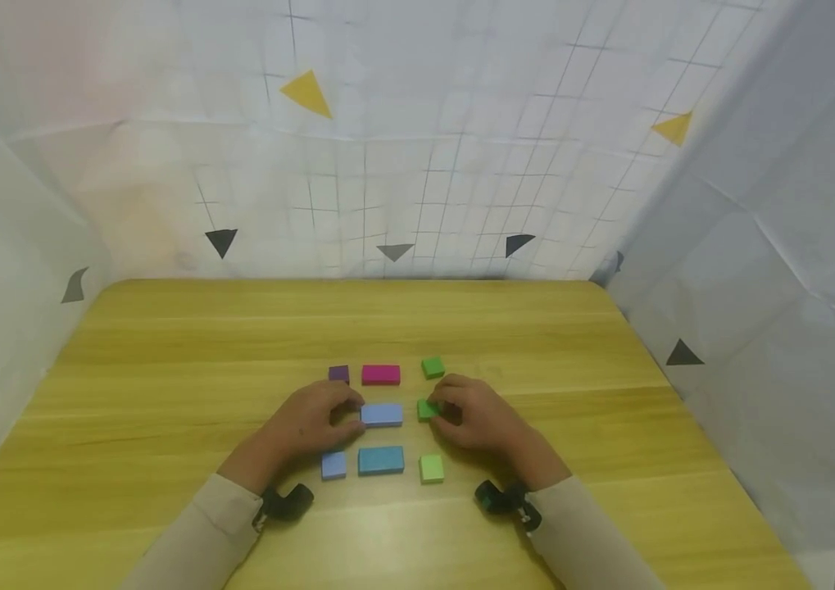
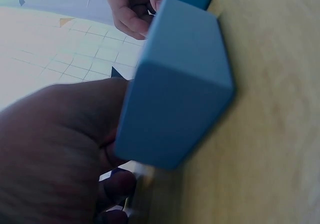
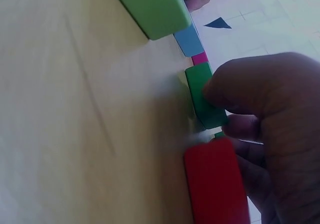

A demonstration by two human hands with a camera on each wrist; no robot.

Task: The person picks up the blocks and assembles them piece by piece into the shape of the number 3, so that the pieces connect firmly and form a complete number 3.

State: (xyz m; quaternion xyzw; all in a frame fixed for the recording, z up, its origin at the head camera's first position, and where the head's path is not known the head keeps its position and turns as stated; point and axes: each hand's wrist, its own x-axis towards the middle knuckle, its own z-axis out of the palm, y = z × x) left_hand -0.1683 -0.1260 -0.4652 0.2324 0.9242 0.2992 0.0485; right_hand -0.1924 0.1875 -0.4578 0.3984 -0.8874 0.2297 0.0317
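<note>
My left hand (image 1: pixel 317 418) curves at the left end of a periwinkle block (image 1: pixel 382 415), thumb and forefinger tips at its two corners. In the left wrist view a blue block (image 2: pixel 175 83) hides those fingertips. My right hand (image 1: pixel 472 411) pinches a small green block (image 1: pixel 425 410), thumb on its near side. That green block (image 3: pixel 204 96) shows clearly in the right wrist view. Beside it, near the palm, lies a red block (image 3: pixel 217 181), which the hand hides in the head view.
Behind the hands lie purple (image 1: pixel 339 374), magenta (image 1: pixel 381 374) and green (image 1: pixel 433 367) blocks. In front are small blue (image 1: pixel 333 465), longer teal-blue (image 1: pixel 381 460) and light green (image 1: pixel 432 469) blocks. White sheets (image 1: pixel 417 164) stand around the wooden table (image 1: pixel 166 360).
</note>
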